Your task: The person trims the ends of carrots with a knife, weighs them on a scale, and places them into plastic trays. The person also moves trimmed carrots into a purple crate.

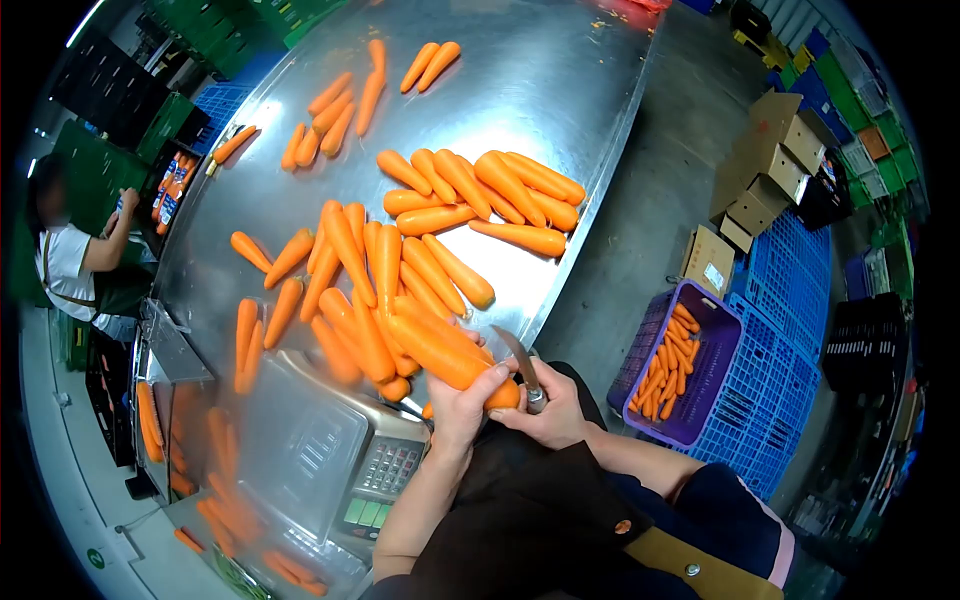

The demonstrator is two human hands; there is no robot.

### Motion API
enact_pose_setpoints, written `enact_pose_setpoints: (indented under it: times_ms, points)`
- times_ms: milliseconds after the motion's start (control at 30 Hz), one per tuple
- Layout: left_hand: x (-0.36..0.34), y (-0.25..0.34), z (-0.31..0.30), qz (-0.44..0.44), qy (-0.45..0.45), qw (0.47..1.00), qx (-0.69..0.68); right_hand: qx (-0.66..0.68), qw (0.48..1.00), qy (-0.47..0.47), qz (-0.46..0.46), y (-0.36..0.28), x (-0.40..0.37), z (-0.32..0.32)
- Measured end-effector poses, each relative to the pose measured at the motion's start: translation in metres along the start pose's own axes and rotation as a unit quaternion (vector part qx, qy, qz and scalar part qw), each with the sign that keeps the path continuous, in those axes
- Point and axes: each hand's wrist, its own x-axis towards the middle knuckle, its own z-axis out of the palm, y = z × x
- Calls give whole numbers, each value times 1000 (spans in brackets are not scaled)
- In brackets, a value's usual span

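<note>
My left hand (pixel 463 405) is wrapped around a large carrot (pixel 432 345), which points up and away from me to the left. Its thick end sits by my thumb. In my right hand (pixel 555 408) is a knife (pixel 517 352) with a curved blade pointing up, close to the right side of the held carrot. My fingers cover part of the knife's handle. Just beyond my hands, a loose pile of carrots (pixel 345 255) lies on the metal table (pixel 540 90), with a second heap (pixel 465 190) farther right.
A weighing scale (pixel 385 465) with a clear tray stands left of my arms. On the floor at right, a purple crate (pixel 705 390) of carrots sits beside blue pallets (pixel 790 260) and cardboard boxes (pixel 765 150). Across the table at left stands another person (pixel 90 250).
</note>
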Motion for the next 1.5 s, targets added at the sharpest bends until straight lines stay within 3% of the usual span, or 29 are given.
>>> enact_pose_setpoints:
  times_ms: [100,133,167,267,333,400,567,700,800,833,900,1033,1133,1367,1467,1500]
  points:
    - [-12,-2,-20,54,-35,995,80,-24,998,-47,27,10,-7,-6]
    - [-18,5,-18,61,-15,994,88,-13,999,-1,-36,7,-2,-11]
    - [-21,1,-26,105,5,977,186,32,998,8,47,-6,0,-22]
    - [-25,0,-44,228,39,869,438,-233,962,14,-140,-37,10,-53]
    - [-28,6,-43,263,17,832,489,-336,906,23,-255,-55,9,-57]
    - [-29,13,-36,317,-2,788,528,-371,882,34,-288,-64,8,-57]
    - [-31,11,-22,350,-37,756,552,-444,844,35,-301,-66,-1,-55]
    - [-32,10,-11,353,-56,743,566,-462,842,51,-276,-62,-8,-58]
    - [-37,14,-3,352,-67,747,560,-434,863,142,-215,-42,-5,-73]
    - [-40,15,-2,353,-69,751,554,-407,881,196,-144,-13,4,-94]
    - [-37,11,3,365,-65,760,534,-304,933,188,30,-5,-3,-117]
    - [-32,9,6,335,-81,765,544,-331,911,157,-190,-36,-5,-88]
    - [-33,7,4,339,-81,748,565,-375,870,111,-301,-60,-4,-74]
    - [-33,4,7,398,-19,711,579,-439,852,56,-281,-66,-10,-68]
    - [-34,8,12,396,-27,705,588,-451,848,62,-272,-67,-11,-71]
    - [-35,7,11,388,-28,722,572,-418,867,103,-252,-56,-8,-77]
